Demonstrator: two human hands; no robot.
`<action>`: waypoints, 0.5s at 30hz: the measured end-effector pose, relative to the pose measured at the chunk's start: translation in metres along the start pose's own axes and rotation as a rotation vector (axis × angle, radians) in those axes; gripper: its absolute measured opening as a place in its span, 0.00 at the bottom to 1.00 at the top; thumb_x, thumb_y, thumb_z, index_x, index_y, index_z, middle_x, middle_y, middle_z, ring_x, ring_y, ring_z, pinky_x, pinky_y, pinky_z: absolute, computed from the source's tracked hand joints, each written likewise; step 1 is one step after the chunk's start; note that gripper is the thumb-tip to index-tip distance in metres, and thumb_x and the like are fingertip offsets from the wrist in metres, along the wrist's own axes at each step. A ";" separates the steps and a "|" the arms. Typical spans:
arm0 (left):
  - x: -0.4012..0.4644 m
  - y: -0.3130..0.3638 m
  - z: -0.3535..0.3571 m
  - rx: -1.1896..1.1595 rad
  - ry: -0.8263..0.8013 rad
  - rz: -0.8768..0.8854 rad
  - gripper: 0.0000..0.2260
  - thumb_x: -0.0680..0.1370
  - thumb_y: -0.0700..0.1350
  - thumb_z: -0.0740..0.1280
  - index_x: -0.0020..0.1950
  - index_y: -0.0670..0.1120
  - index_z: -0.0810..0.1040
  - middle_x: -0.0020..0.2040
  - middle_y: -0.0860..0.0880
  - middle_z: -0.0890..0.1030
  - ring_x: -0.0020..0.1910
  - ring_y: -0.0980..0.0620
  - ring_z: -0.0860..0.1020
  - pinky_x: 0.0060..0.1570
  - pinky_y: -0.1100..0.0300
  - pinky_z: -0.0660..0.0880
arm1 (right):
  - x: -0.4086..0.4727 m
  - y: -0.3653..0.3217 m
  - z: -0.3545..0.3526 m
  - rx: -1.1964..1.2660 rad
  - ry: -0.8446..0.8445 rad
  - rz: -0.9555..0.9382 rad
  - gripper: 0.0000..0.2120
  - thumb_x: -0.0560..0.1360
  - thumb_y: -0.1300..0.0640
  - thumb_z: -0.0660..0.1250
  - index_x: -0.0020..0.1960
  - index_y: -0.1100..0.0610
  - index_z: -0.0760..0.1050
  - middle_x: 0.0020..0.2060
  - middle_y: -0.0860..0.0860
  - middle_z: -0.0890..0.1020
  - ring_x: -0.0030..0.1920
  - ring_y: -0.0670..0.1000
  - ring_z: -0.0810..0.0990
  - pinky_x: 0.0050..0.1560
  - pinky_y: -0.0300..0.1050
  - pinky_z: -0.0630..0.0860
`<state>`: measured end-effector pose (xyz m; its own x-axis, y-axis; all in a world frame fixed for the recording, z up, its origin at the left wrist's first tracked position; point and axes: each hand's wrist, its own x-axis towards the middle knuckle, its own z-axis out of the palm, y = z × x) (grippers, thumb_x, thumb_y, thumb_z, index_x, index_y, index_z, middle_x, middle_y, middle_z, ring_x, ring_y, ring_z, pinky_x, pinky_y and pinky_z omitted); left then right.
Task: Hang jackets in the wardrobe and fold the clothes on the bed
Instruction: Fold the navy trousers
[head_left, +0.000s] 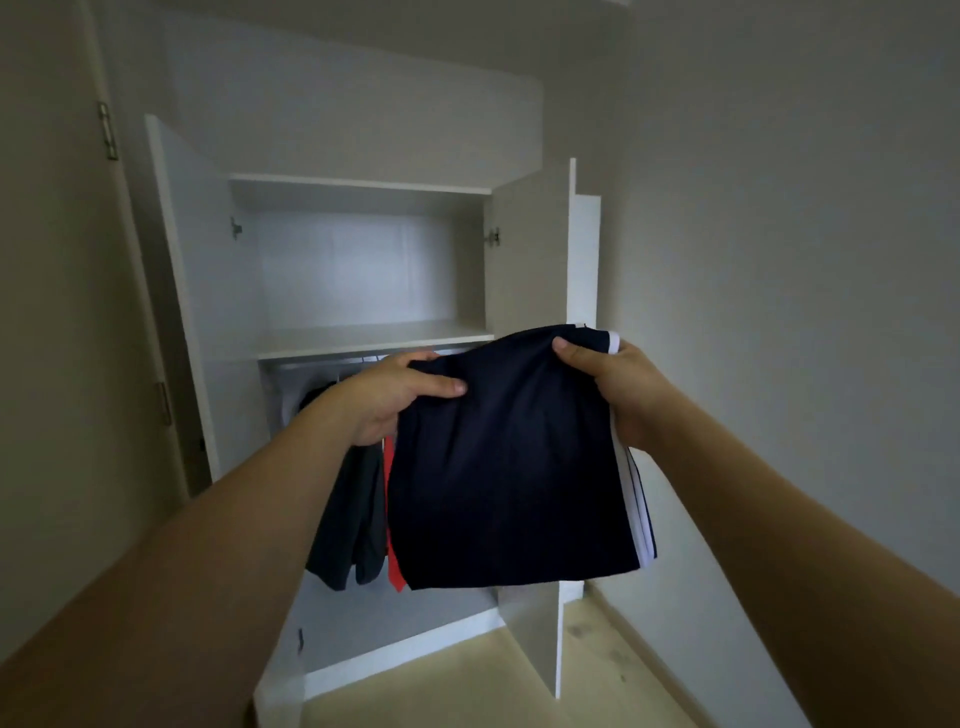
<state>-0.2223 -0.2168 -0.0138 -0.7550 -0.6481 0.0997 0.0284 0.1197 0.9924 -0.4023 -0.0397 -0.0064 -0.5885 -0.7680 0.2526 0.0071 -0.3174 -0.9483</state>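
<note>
Both forearms extend from the near edge of view, and the left hand (395, 395) and right hand (618, 387) each grip a top corner of a folded navy garment (511, 467), holding it in the air before the open wardrobe (535, 260), just below the front edge of its bare shelf (374, 332). A dark jacket (353, 514) and a red item (393, 551) hang on the rail below. Probable fault: uneven lift or a loosened pinch lets the fold drop open, or the hem snags the shelf's front edge.
</note>
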 end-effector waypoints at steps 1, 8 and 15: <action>0.024 0.001 -0.020 0.009 0.032 0.004 0.32 0.64 0.40 0.81 0.67 0.45 0.75 0.58 0.44 0.83 0.54 0.46 0.83 0.54 0.50 0.79 | 0.030 0.005 0.013 0.003 -0.007 0.015 0.16 0.73 0.57 0.74 0.59 0.60 0.78 0.50 0.57 0.85 0.49 0.56 0.85 0.48 0.49 0.83; 0.191 -0.017 -0.174 0.048 0.198 0.046 0.14 0.75 0.39 0.72 0.61 0.44 0.79 0.55 0.43 0.83 0.52 0.46 0.82 0.48 0.53 0.80 | 0.227 0.070 0.121 0.056 -0.118 0.044 0.12 0.75 0.58 0.72 0.56 0.60 0.79 0.48 0.55 0.86 0.43 0.52 0.86 0.37 0.43 0.81; 0.353 -0.037 -0.308 0.084 0.320 0.043 0.10 0.78 0.40 0.68 0.59 0.45 0.80 0.54 0.44 0.84 0.52 0.44 0.82 0.46 0.53 0.78 | 0.415 0.132 0.217 0.079 -0.148 0.054 0.17 0.72 0.56 0.75 0.58 0.61 0.79 0.49 0.56 0.85 0.48 0.54 0.85 0.43 0.46 0.82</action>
<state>-0.2880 -0.6817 0.0065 -0.5095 -0.8431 0.1719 -0.0083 0.2046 0.9788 -0.4701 -0.5209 0.0151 -0.4598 -0.8570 0.2326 0.1022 -0.3112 -0.9448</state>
